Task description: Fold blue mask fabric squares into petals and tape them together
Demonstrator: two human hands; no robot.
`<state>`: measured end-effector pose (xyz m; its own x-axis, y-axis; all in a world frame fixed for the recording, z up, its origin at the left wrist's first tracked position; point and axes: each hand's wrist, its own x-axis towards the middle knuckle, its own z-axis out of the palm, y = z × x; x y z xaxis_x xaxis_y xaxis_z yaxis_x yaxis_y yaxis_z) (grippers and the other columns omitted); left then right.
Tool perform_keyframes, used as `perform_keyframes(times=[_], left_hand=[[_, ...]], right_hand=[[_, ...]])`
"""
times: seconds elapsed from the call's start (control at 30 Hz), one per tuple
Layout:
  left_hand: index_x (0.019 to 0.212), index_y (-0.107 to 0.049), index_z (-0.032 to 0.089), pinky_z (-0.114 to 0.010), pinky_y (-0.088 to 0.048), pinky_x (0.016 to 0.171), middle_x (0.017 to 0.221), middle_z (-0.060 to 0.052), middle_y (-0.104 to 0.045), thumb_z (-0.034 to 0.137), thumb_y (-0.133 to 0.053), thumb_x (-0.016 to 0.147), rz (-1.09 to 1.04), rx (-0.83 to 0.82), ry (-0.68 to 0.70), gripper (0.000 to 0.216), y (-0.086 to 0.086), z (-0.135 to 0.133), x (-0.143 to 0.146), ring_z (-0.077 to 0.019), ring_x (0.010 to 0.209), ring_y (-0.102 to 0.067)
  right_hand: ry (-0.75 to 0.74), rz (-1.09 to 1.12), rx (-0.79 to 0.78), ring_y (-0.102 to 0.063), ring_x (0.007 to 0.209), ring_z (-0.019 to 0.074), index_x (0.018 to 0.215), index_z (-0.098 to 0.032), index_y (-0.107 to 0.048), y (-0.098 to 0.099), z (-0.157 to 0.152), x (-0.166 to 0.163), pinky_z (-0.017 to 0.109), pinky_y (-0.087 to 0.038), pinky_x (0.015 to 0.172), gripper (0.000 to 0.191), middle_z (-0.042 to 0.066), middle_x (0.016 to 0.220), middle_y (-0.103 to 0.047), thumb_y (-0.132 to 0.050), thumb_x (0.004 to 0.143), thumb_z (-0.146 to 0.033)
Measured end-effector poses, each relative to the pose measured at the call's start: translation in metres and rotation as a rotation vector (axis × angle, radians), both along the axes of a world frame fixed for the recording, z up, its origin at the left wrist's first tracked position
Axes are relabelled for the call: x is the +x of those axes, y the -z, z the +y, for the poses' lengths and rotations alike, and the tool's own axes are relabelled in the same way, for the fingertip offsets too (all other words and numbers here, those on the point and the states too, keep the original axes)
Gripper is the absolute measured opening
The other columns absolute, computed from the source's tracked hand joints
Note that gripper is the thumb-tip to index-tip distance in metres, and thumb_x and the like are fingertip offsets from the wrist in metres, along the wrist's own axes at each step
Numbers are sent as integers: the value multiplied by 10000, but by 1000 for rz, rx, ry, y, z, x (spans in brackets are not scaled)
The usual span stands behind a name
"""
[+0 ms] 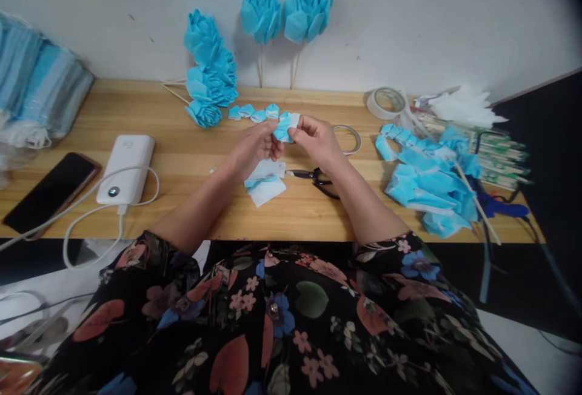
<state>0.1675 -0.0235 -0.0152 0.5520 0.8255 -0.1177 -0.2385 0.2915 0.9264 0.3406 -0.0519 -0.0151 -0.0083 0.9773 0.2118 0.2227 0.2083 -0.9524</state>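
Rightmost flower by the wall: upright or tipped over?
Upright, slightly slanted: bloom on top, stick running down to the back edge of the table.

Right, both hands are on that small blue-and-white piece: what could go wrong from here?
The scissors lie close to the right hand, blades uncovered; a lowered hand might get nicked. The white cable loops past the table's front edge near the left sleeve; a snag could tug the power bank. The folded blue pieces lie just beyond the left hand; a stray brush might shift them.
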Motion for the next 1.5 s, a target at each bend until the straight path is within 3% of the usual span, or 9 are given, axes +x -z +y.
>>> perform_keyframes(times=[0.43,0.6,0.73,0.87,1.07,1.3,1.5], left_hand=[[757,-601,165,-185,-433,532,607,36,-612,258,-743,850,178,191,-84,193,-1,1,-3,-66,515,-551],[735,-604,162,-181,-426,523,573,45,-595,187,-712,849,205,164,-108,158,0,3,-2,-59,489,-525],[726,-600,159,-176,-414,513,568,42,-595,165,-685,855,209,129,-97,155,-1,3,-2,-55,483,-519],[699,-596,156,-178,-411,509,560,40,-585,166,-697,850,241,153,-101,183,-4,0,-1,-56,487,-517],[695,-599,156,-181,-404,515,550,50,-572,135,-702,833,286,204,-78,174,-8,-3,0,-56,493,-509],[697,-589,159,-187,-410,504,555,40,-588,133,-672,855,237,135,-78,180,-8,-1,-1,-60,473,-513],[686,-572,163,-195,-413,493,553,39,-569,147,-682,857,136,51,-69,204,-5,1,0,-66,464,-516]], right_hand=[[3,-66,-13,-487,758,144,665,-217,-489,-1,-2,-3,274,-434,699,287,-25,697,-491,-705,827,-318],[-68,57,-50,-555,778,147,693,-210,-571,-4,-2,3,287,-497,749,324,-9,744,-568,-700,852,-461],[-87,162,-74,-608,808,150,842,-222,-682,-8,-1,9,304,-526,791,379,3,826,-644,-649,869,-599],[-65,93,-11,-561,733,126,892,-223,-701,-4,2,6,274,-487,697,349,-21,791,-633,-794,753,-530],[11,3,70,-491,651,111,806,-216,-654,4,3,2,251,-413,601,211,-40,697,-571,-757,783,-399],[85,-155,191,-583,703,135,849,-217,-698,-4,-2,2,281,-494,678,111,-21,758,-666,-686,835,-327],[80,-407,398,-678,854,183,927,-239,-739,-7,-5,5,355,-543,832,142,14,896,-754,-614,937,-305]])
